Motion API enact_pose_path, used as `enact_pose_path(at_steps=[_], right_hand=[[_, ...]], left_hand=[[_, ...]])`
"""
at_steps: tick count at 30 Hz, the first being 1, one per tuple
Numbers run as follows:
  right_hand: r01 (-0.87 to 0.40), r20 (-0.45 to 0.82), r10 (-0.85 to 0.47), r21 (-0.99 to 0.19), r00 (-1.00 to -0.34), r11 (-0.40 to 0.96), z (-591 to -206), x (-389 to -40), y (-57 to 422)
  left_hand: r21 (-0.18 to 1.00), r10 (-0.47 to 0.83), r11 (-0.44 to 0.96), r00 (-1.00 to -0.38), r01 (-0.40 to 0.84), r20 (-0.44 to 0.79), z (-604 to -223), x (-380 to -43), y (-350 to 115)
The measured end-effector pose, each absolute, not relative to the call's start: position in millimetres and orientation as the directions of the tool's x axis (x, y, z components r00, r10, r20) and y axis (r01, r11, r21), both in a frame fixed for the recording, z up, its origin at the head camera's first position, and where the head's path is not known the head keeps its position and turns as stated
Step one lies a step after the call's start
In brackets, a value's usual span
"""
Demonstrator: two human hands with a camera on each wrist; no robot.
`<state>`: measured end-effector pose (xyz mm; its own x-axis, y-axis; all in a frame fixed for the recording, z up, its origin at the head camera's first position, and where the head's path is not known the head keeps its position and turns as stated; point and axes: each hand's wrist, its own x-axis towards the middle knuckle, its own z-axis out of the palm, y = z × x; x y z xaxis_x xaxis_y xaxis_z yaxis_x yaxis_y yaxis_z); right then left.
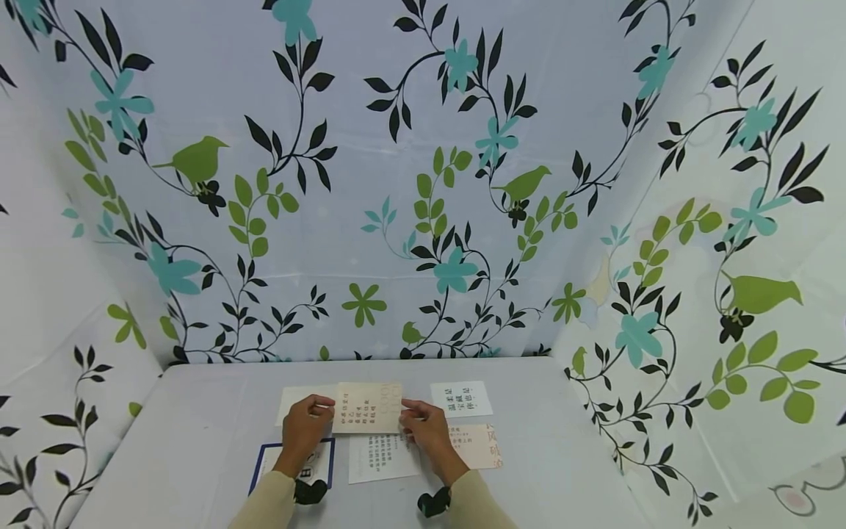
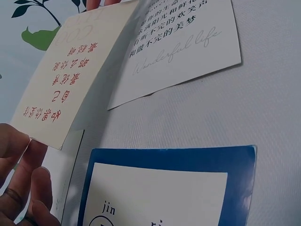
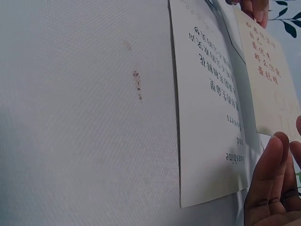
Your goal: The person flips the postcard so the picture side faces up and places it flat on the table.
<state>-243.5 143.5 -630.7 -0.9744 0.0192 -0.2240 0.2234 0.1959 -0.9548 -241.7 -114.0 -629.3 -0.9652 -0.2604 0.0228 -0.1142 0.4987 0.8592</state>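
Both hands hold a cream card (image 1: 367, 408) with reddish-brown printed characters, tilted up off the table. My left hand (image 1: 305, 430) pinches its left edge, and my right hand (image 1: 429, 435) pinches its right edge. In the left wrist view the same cream card (image 2: 61, 89) slants above the tabletop, with left fingers (image 2: 35, 160) at its lower corner. The right wrist view shows the right hand (image 3: 270, 188) at the card's near edge. Beneath it lies a white card (image 1: 383, 459) with black text. A blue-bordered card (image 1: 330, 455) lies partly hidden under the left forearm.
Behind the left hand lies a pale card (image 1: 297, 397). To the right are a white card (image 1: 462, 398) with dark characters and a pinkish card (image 1: 481, 446) with orange lettering, partly covered by the right hand. A patterned curtain (image 1: 370, 220) hangs beyond the table (image 1: 198, 426).
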Motion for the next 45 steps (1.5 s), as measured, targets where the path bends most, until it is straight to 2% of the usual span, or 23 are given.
enact_pose_path(at_steps=[29,45], right_hand=[[0.201,-0.205,0.001,-0.958,-0.979,0.202,-627.3,-244.2,139.5],[0.218,-0.214,0.041,-0.95,-0.976,0.225,-630.2,-248.6,141.8]], left_hand=[[0.83,-0.25,0.529,-0.967,-0.174,-0.043,-628.3,-245.2,-112.6],[0.854,-0.213,0.507,-0.977,-0.115,-0.005,-632.5,-251.0,-101.3]])
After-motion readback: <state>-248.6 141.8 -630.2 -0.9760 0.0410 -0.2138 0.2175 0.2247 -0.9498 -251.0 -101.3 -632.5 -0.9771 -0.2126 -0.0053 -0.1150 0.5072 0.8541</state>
